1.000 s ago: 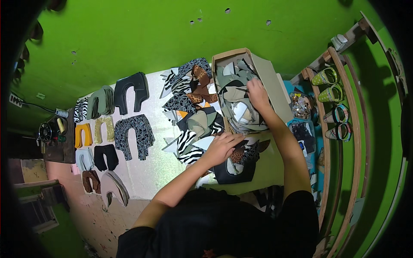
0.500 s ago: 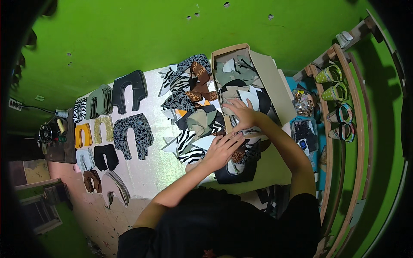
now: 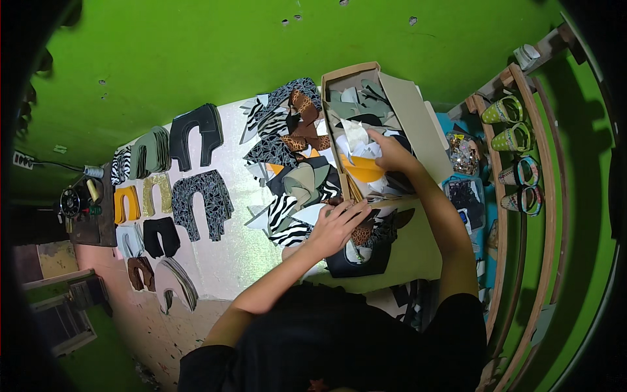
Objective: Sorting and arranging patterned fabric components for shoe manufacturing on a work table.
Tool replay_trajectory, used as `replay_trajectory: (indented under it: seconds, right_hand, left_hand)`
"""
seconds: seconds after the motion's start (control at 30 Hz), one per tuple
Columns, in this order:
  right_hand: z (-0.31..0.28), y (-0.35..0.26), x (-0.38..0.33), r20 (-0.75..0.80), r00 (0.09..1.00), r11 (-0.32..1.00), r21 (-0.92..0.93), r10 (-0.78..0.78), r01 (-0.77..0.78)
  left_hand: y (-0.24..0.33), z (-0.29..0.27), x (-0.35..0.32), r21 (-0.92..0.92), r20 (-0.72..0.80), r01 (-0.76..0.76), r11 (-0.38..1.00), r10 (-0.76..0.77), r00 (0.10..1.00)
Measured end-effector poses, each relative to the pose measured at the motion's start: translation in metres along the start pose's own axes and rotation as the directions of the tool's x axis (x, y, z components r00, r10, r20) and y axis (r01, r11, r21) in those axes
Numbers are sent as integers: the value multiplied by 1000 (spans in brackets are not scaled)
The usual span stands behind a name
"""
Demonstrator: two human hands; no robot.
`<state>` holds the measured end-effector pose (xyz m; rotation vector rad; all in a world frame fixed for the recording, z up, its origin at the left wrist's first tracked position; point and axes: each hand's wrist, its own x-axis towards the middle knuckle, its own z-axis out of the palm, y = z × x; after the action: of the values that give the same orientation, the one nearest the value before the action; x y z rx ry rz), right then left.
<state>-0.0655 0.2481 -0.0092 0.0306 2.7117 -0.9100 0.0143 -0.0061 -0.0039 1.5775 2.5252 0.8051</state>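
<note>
A long cardboard box (image 3: 350,74) full of loose cut scraps of sheet material stands on the table's right side. My right hand (image 3: 396,155) is inside it, fingers curled among the scraps and partly hidden, gripping some pieces. A crumpled white scrap (image 3: 354,132) and an orange-yellow scrap (image 3: 363,170) show beside its fingers. My left hand (image 3: 337,227) lies at the box's near left corner, fingers stretched out and holding nothing. Beneath and beside it sit a black piece (image 3: 358,264) and leopard-print scraps (image 3: 360,236).
A heap of patterned scraps (image 3: 300,179) lies left of the box. Farther left, stacks of U-shaped cut pieces (image 3: 202,202) stand in rows on the table (image 3: 225,274). Clear containers (image 3: 462,202) stand to the right, beside a wooden rack (image 3: 522,144) holding sandal straps. A green wall rises behind.
My right hand has closed and dug deeper into the box, moving slightly right. White and orange-yellow scraps have turned up beside it. My left hand has barely moved.
</note>
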Motion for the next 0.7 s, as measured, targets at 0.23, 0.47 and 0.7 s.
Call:
replay_trajectory:
  seconds: [0.23,0.47,0.7]
  right_hand:
    - [-2,4,1,-265,957,980,127,-114,152]
    - [0,-3,-2,-532,847,987,133,-9,94]
    - [20,-37,-6,-286,838,805,-529,-465,267]
  left_hand:
    - [-3,2,-1,-36,3,-3,999,3,1000]
    - [-3,2,2,-149,3,-8,989,8,1000]
    - [-5,-5,2,-171,4,-1,985,2,1000]
